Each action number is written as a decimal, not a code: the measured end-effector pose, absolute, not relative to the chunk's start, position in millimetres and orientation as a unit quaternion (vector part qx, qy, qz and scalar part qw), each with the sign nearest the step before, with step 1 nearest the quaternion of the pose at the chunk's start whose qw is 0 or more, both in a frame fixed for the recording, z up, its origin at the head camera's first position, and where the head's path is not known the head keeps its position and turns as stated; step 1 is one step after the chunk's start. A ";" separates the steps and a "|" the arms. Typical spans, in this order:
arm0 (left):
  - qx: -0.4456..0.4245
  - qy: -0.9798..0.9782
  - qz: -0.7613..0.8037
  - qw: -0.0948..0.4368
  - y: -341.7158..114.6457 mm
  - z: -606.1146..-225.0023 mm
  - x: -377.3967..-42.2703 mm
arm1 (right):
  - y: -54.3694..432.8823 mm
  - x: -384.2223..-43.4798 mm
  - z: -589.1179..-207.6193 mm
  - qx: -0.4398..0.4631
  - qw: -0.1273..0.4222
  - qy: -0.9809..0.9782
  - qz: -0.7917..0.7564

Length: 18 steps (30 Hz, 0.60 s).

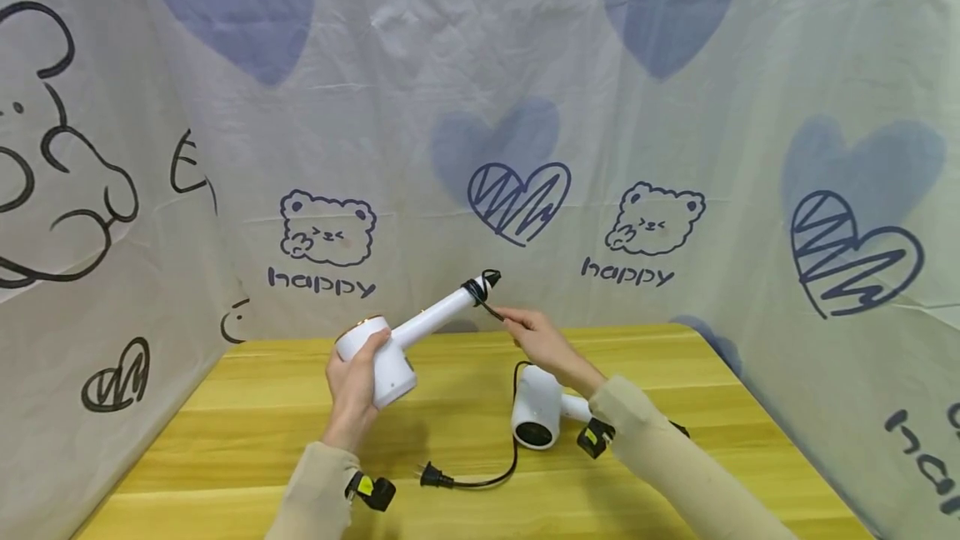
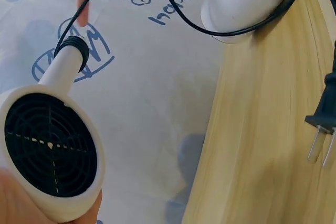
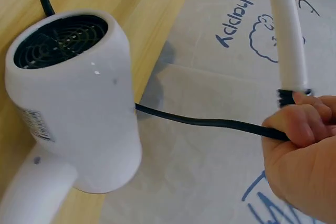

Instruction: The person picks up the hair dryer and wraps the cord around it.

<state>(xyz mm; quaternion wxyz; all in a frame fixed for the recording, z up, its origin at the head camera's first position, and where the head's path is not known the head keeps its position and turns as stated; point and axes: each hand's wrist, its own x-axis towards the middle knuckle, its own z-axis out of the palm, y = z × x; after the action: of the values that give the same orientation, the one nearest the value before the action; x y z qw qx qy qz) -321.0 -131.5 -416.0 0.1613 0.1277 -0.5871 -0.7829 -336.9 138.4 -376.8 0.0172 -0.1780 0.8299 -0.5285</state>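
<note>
My left hand (image 1: pixel 354 377) grips the body of a white hair dryer (image 1: pixel 392 373), held above the table with its handle pointing up to the right. Black power cord (image 1: pixel 475 292) is wound in several turns round the handle's end. My right hand (image 1: pixel 551 348) pinches that cord just beyond the turns; in the right wrist view a length of the cord (image 3: pixel 210 123) leaves the fist towards a second hair dryer. This second white hair dryer (image 1: pixel 536 407) lies on the table below my right forearm. The two-pin plug (image 1: pixel 433 475) rests on the table left of it.
The yellow wood-grain table (image 1: pixel 255 423) is backed by a pale cloth (image 1: pixel 420 48) printed with hearts and bears. Cloth also hangs at both sides. Cord (image 1: pixel 491 483) curves along the tabletop between the second dryer and the plug.
</note>
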 end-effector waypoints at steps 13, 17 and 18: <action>0.071 -0.535 -0.839 0.063 -139.3 -414.8 -317.9 | 165.8 -356.3 -388.8 -0.213 0.108 0.790 -0.565; 0.026 -0.515 -0.857 0.022 -142.0 -415.3 -318.5 | 169.9 -364.1 -390.6 -0.212 0.109 0.795 -0.558; 0.016 -0.513 -0.858 0.010 -142.3 -415.4 -318.8 | 170.4 -366.5 -391.3 -0.210 0.106 0.800 -0.552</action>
<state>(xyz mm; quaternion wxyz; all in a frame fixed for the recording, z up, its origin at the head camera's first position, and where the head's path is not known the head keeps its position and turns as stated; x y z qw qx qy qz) -318.8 -142.3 -415.4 0.0096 0.0159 -0.5131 -0.8581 -366.5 170.4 -391.3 0.1055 -0.2103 0.7999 -0.5521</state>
